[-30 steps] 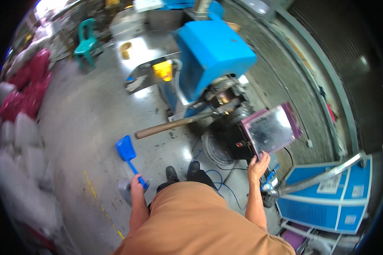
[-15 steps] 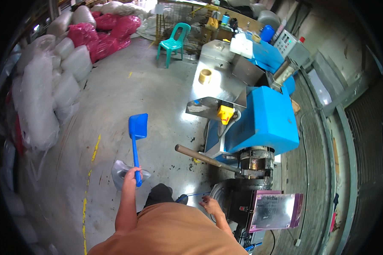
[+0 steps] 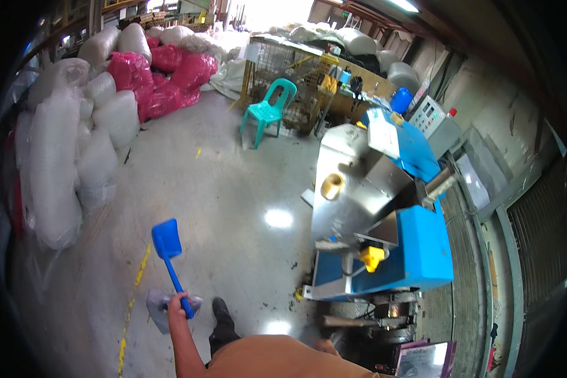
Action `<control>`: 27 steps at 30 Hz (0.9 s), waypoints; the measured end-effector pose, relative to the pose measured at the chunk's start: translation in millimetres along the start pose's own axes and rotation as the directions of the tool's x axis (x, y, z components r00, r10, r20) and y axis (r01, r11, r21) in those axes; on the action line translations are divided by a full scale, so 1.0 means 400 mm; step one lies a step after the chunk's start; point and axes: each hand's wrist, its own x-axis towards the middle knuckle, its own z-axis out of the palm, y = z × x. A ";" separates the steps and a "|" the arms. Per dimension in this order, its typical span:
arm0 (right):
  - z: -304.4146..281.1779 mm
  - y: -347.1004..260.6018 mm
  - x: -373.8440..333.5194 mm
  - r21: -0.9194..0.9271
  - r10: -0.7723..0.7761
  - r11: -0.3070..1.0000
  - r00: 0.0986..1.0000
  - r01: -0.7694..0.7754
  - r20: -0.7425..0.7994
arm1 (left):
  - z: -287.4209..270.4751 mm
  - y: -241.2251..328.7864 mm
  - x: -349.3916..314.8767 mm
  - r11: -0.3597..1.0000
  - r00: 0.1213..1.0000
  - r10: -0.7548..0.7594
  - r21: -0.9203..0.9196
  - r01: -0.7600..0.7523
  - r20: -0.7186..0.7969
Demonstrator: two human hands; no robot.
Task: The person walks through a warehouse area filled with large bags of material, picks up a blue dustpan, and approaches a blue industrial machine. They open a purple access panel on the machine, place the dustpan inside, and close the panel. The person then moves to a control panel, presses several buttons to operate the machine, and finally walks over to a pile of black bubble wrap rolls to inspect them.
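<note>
My left hand (image 3: 177,303) is closed around the handle of a blue plastic shovel (image 3: 167,239). Its blade points forward, over the floor. Just under that hand shows a grey, shiny, sheet-like piece (image 3: 158,310); whether the hand grips it too I cannot tell. Low in the picture, my right hand (image 3: 326,346) is smeared and partly hidden by my shirt. It is nearest to the dark lower part of the blue machine (image 3: 422,252), by a brown bar (image 3: 343,321).
On the machine's metal top (image 3: 346,154) lies a tan roll (image 3: 332,186). A green chair (image 3: 268,112) stands ahead, near a wire cage (image 3: 283,79). Bubble-wrap rolls (image 3: 53,157) and pink bags (image 3: 170,82) are heaped at left. A yellow line (image 3: 130,309) runs along the floor.
I have stepped forward, so the machine sits lower and farther right in the picture. The shovel has swung left with my left hand. My right hand has dropped lower and is blurred.
</note>
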 end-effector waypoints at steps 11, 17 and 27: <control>0.388 -0.335 0.347 -0.699 -0.074 0.714 0.992 -0.021 -0.104 | 0.196 0.351 0.224 0.977 0.976 -0.174 0.150 0.155 0.127; 0.397 -0.394 0.589 -0.864 -0.199 0.453 0.969 0.222 0.145 | 0.477 0.430 0.334 0.977 0.930 -0.209 0.109 0.184 0.301; 0.307 -0.661 1.004 -0.888 -0.139 0.414 0.978 0.200 0.156 | 1.101 0.523 0.721 0.938 0.872 -0.265 0.319 0.134 0.412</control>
